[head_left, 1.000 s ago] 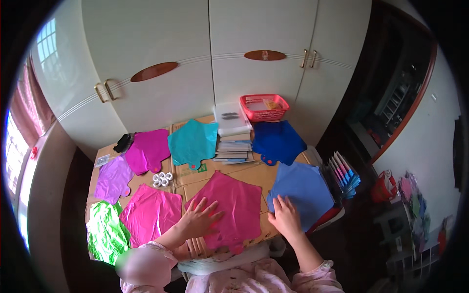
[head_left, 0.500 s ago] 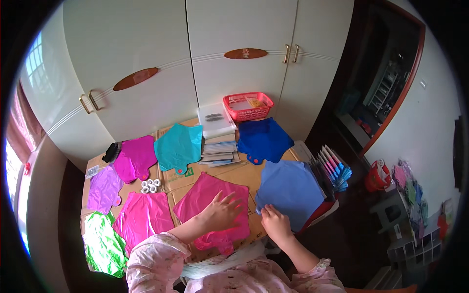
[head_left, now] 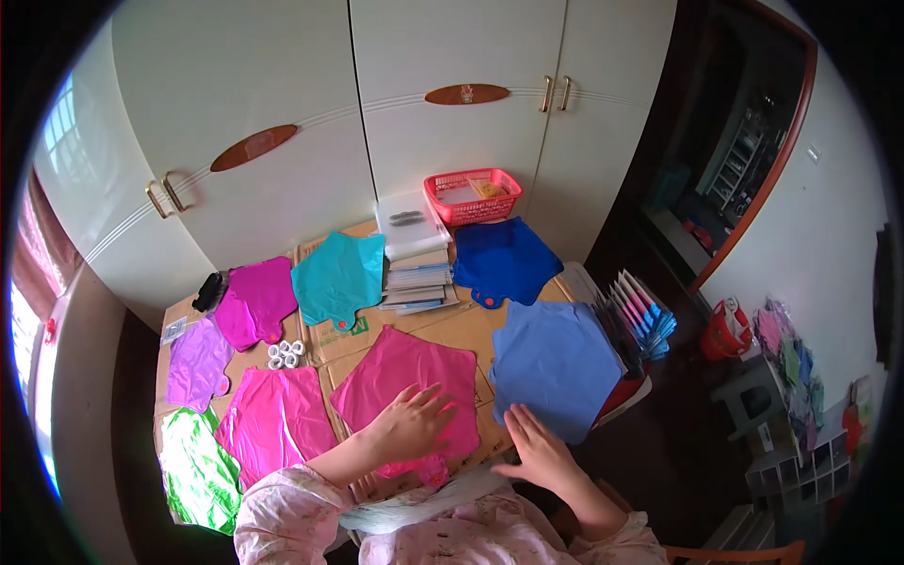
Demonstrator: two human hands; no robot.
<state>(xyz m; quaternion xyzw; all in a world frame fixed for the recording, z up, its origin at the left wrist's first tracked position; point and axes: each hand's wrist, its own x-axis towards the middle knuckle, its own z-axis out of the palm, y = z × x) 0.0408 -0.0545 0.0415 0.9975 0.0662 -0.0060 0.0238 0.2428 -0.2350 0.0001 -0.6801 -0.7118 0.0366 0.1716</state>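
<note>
A dark pink, flat foil piece [head_left: 395, 367], pointed like a star with a small neck at its near end, lies on the cardboard. Over its near right part is my left hand [head_left: 410, 424], fingers spread and holding nothing. I cannot tell whether it touches the foil. To the right lies a light blue flat piece [head_left: 556, 367] of similar outline. My right hand [head_left: 541, 452] is at its near left edge, fingers stretched out and thumb apart, gripping nothing. The fingertips overlap the blue edge.
Brown cardboard [head_left: 330, 350] covers the table. More flat foil pieces lie around: bright pink [head_left: 275, 419], green [head_left: 198, 466], lilac [head_left: 196, 363], magenta [head_left: 254, 301], teal [head_left: 337, 280], dark blue [head_left: 504, 261]. White rolls [head_left: 285, 354], stacked packets [head_left: 417, 282] and a red basket [head_left: 471, 209] stand among or behind them.
My right hand has let go of the light blue piece's edge and straightened its fingers, moving slightly nearer to me. My left hand has shifted a little left and nearer, still open.
</note>
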